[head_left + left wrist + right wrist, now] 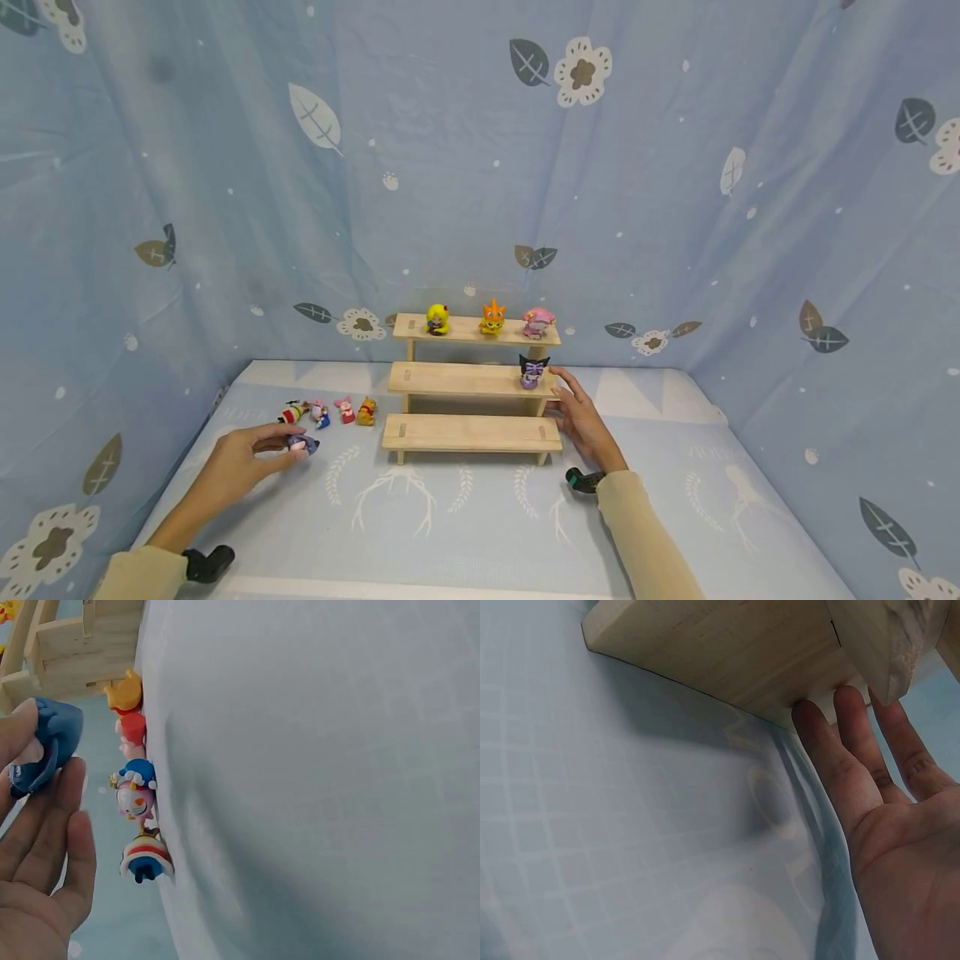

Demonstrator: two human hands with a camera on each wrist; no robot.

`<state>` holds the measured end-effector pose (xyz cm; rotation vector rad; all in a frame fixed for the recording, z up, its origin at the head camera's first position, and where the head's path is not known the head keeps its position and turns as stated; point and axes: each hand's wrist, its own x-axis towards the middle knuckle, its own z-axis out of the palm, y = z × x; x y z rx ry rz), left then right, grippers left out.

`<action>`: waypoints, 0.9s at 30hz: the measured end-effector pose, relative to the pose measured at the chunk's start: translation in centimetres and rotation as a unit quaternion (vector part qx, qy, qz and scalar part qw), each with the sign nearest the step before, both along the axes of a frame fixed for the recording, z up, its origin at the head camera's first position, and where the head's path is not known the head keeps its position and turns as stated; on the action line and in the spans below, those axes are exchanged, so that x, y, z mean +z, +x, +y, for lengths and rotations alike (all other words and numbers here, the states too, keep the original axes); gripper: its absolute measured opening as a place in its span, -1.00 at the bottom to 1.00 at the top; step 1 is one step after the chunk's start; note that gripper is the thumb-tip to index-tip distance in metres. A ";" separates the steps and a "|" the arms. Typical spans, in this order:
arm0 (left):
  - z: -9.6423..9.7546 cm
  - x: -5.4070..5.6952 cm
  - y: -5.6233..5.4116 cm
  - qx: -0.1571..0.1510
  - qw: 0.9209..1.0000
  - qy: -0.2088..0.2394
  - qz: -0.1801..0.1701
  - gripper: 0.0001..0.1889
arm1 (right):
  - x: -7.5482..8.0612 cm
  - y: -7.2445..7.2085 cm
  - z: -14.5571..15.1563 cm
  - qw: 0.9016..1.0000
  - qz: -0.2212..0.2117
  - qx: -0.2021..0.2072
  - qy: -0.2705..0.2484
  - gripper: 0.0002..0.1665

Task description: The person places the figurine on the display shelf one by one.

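Between thumb and fingers, my left hand (243, 458) pinches a small dark blue figurine (303, 443), at the left of the head view. In the left wrist view the figurine (56, 742) shows its blue back, its lower part covered by the thumb. My right hand (583, 418) rests its fingertips at the right end of a three-step wooden stand (468, 429), beside the middle step. Its fingers (859, 727) are extended against the wood in the right wrist view. A black and purple figurine (532, 372) stands on the middle step, close to that hand.
On the top step stand a yellow-haired figurine (437, 319), an orange and yellow one (492, 318) and a pink one (537, 322). Left of the stand, several small figurines lie in a row, among them a yellow bear (366, 412) and a pink pig (345, 410).
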<state>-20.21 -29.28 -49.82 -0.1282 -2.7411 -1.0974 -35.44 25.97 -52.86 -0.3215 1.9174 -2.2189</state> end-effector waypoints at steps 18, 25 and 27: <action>1.0 0.5 -0.2 0.026 0.999 0.003 0.029 -0.36 | 0.0 -0.2 0.1 1.000 -0.013 -0.005 -0.006 -0.36; 1.7 0.9 -0.6 -0.001 0.997 0.056 0.054 -0.43 | -0.1 -0.3 0.1 1.000 -0.015 -0.003 -0.011 -0.36; 2.0 1.1 -0.8 0.000 0.997 0.062 0.055 -0.42 | -0.1 -0.3 0.1 1.000 -0.015 -0.003 -0.010 -0.35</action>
